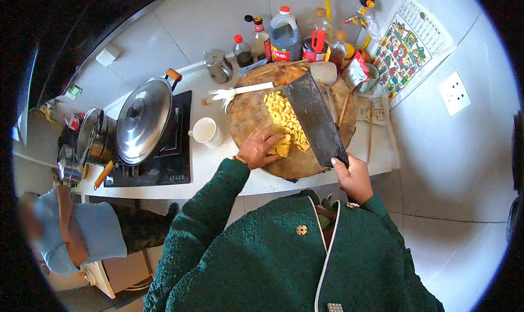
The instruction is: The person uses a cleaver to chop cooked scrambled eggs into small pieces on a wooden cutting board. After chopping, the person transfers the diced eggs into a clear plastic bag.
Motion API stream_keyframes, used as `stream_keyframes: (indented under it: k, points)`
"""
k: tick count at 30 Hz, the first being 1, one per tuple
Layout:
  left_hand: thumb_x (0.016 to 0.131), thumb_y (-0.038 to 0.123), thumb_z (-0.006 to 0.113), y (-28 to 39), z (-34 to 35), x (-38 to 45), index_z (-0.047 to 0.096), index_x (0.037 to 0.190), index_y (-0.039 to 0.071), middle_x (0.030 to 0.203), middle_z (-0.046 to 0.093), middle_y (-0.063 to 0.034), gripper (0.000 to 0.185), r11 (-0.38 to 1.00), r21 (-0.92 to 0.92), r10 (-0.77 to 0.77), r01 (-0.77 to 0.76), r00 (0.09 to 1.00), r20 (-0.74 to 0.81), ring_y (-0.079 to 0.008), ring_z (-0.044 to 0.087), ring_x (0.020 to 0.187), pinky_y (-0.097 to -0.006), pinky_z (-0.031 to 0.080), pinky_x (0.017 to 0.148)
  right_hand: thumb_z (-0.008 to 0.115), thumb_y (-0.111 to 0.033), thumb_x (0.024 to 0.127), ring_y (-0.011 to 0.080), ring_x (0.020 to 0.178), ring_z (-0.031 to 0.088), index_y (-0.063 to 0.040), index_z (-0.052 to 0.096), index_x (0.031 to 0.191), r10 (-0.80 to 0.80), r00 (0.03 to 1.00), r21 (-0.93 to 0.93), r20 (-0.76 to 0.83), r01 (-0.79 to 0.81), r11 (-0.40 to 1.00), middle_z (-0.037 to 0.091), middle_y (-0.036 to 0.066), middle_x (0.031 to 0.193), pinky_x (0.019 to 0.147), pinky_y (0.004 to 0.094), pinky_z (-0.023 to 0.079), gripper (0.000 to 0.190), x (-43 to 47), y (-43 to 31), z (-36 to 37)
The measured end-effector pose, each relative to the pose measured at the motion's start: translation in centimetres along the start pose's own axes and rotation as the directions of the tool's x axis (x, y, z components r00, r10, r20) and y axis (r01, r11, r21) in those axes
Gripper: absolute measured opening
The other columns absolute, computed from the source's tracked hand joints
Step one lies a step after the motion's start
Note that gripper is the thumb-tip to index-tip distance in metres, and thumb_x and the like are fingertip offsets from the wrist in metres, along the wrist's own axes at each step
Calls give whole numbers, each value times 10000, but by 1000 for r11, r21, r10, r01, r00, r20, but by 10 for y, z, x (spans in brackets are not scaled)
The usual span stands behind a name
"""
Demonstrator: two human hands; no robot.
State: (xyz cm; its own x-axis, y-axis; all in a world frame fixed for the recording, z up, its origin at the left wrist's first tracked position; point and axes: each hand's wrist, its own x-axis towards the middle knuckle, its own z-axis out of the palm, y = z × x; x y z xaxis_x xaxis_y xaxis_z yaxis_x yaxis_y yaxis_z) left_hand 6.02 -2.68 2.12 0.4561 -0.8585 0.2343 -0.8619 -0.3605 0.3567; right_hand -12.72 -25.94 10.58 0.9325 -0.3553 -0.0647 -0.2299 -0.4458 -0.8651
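Note:
A thick round wooden chopping block [250, 119] lies before me on the white counter. Chopped yellow pieces of food [283, 115] form a strip down its middle. My left hand [259, 147] rests on the near left part of the block, its fingers pressing larger yellow slices [281, 149]. My right hand [354, 177] grips a large dark cleaver [317, 119] at its near end; the handle is mostly hidden in the fist. The wide blade slants across the block, just right of the chopped pieces. Whether its edge touches the wood I cannot tell.
A leek [241, 91] and a spatula [324, 74] lie on the block's far part. Left of it stand a white mug [206, 131] and a lidded wok [144, 121] on a black cooktop [180, 164]. Bottles [284, 36] line the wall. Another person [88, 230] is at the far left.

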Motion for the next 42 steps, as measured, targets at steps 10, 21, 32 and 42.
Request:
stream_keyframes:
  k: [10,21,32,42]
  points:
    - [686,342,742,42,43,-12,509,1170,60,1014,504,-163,607,766,-40,-581,641,664,-471,-347,478,939,-454,397,808,574,-243,857,360,558,557,2,586,849,-101,991,-252,92,122,960,561,207,622,520,428,413,245,14,-16,28]
    - [690,222,741,25,42,-17,447,1157,16,1131,480,-185,590,902,-177,-426,394,745,-514,-365,460,1031,-433,389,893,544,-280,865,434,643,551,-32,532,827,-112,977,-454,180,184,872,561,230,659,555,514,402,251,27,-27,46]
    - [726,162,704,19,40,-14,535,1027,50,1013,555,-138,363,921,-206,-391,332,784,-482,-336,526,886,-410,446,780,509,-271,881,437,645,566,-56,524,962,-66,981,-451,180,142,881,580,225,667,570,529,418,230,32,-36,56]
    - [743,154,693,16,40,-14,559,997,58,974,566,-131,303,898,-246,-438,363,778,-451,-335,534,852,-405,453,747,494,-283,887,434,646,576,-56,527,987,-3,916,-500,402,222,837,592,227,683,578,540,436,250,62,-54,48]
